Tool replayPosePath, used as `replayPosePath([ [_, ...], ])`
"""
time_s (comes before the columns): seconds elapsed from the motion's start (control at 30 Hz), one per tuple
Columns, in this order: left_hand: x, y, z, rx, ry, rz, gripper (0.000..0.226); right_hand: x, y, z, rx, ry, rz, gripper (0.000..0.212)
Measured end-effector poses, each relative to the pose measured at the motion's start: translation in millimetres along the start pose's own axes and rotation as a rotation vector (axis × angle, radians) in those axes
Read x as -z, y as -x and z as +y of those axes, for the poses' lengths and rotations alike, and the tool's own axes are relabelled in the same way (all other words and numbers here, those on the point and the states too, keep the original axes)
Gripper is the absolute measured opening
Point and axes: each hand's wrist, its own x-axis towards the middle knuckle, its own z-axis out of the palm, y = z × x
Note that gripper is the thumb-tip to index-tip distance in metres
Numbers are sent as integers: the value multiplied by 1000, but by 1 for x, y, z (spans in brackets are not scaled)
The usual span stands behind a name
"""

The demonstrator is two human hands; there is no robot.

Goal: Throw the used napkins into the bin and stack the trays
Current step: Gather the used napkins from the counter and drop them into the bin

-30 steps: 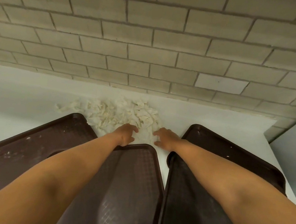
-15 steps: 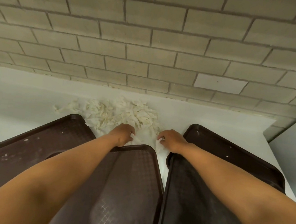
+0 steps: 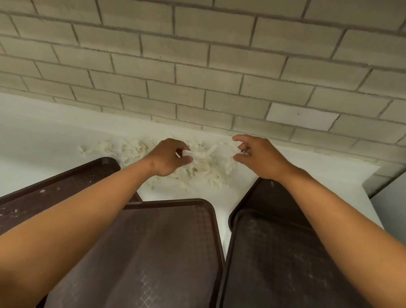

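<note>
1. the napkins [image 3: 203, 163] lie heaped on the table [image 3: 25, 136] against the wall, beyond the trays [image 3: 162, 261].
2. a wad is pinched in the curled fingers [image 3: 186, 158] of the left hand [image 3: 169, 156]; the right hand [image 3: 258, 156] is held half open at the heap's right end, and it cannot be told whether anything is gripped.
3. shreds are likely to be dropped or left behind, the loose paper being gathered in small pinches.
4. the heap's long axis runs left to right along the wall.
</note>
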Motion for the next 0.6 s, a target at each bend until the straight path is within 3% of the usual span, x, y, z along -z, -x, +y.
replayPosePath([
  [0.3,3,28,26,-30,103,3,21,3,31,-3,-51,-125,56,29],
  [0.6,-10,51,6,67,150,12,18,-72,-10,35,-61,-9,-73,27],
])
